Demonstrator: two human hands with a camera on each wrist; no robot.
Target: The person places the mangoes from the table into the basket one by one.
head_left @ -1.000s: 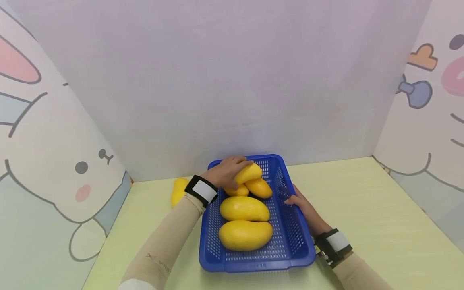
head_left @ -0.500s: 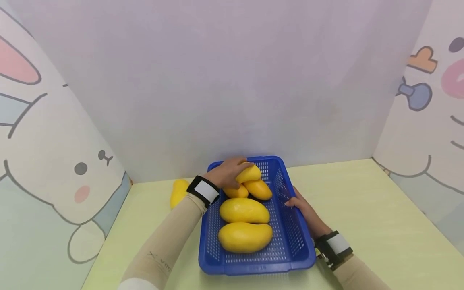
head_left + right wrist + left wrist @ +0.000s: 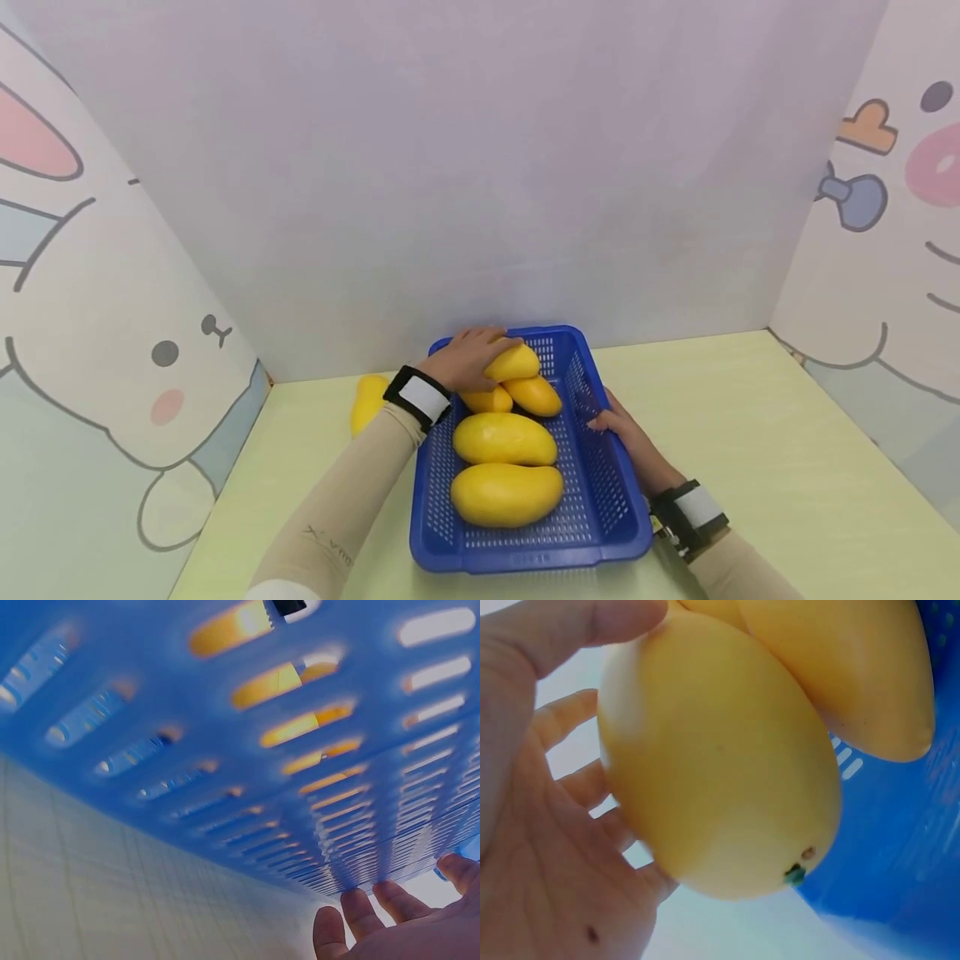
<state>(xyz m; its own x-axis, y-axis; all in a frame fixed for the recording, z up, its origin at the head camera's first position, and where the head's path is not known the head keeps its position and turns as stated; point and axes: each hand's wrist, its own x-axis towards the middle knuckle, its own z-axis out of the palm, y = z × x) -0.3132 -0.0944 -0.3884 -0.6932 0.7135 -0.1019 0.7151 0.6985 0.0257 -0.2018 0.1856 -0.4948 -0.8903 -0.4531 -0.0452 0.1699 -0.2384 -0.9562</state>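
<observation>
In the head view, a blue plastic basket (image 3: 517, 560) holds several yellow mangoes. My left hand (image 3: 467, 360) lies over the basket's far left corner and grips a mango (image 3: 513, 362) resting on other mangoes. Seen from the left wrist, my thumb presses one side of a mango (image 3: 720, 765), and the fingers curl behind it. A more orange mango (image 3: 534, 396) lies just beneath, and two larger mangoes (image 3: 505, 439) lie crosswise nearer me. My right hand (image 3: 630, 437) grips the basket's right rim, thumb over the inside. Its fingers (image 3: 360, 911) touch the slotted outer wall.
Another mango (image 3: 367, 403) lies on the pale yellow tabletop (image 3: 720, 417) left of the basket, partly hidden by my left forearm. A plain pale wall (image 3: 480, 167) stands behind the basket, with cartoon-printed walls (image 3: 90, 333) on both sides.
Both hands keep their places on the mango and the basket rim. The whole scene sits slightly lower in the head view.
</observation>
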